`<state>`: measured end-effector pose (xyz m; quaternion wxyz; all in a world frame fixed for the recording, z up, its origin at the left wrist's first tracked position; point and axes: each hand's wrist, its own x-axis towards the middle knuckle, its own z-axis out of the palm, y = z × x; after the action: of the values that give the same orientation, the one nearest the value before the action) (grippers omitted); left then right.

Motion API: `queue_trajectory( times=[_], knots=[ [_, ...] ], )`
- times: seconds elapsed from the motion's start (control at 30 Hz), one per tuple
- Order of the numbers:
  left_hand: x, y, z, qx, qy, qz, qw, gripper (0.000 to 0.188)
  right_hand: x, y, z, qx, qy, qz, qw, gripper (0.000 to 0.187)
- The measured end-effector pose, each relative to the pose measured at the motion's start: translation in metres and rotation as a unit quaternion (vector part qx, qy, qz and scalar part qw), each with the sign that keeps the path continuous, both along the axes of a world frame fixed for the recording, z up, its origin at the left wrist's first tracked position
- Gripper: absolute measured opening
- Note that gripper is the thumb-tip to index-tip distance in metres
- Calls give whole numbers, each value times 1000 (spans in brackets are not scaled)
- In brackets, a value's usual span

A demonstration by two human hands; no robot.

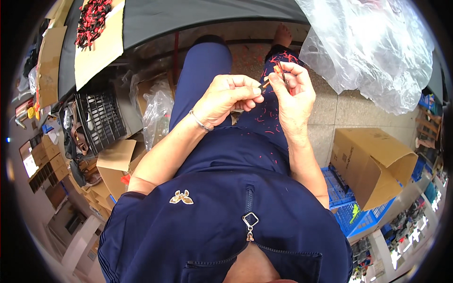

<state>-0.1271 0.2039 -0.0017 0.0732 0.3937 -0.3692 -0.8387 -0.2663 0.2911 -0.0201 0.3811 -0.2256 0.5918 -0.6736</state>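
Above my lap, my two hands meet close together. My left hand [225, 100], with a metal bangle at the wrist, pinches a small black piece [263, 87] between thumb and fingertips. Closed around a small dark tool with an orange part [277, 70] is my right hand [297, 101]; its exact kind is too small to tell. The tool is right beside the black piece. Thin red trimmings [270, 113] lie scattered over my dark blue trouser leg, thickest near the knee.
A cardboard sheet with a pile of small red and black pieces [90, 23] lies on the dark tabletop [188, 16]. Clear plastic sheeting [373, 52] hangs over its right side. Black crates [101, 115] and an open carton [115, 162] stand left; another carton [370, 155] sits on blue crates [351, 219] right.
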Motion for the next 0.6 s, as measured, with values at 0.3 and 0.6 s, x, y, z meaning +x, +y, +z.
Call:
queue_trajectory(
  times=[0.3,0.6],
  knots=[
    [1,2,-1,4,36,70,997,9,2,22,1,59,275,-3,960,33],
    [-3,4,-3,-36,13,79,996,9,2,16,2,63,443,-5,894,18]
  ],
)
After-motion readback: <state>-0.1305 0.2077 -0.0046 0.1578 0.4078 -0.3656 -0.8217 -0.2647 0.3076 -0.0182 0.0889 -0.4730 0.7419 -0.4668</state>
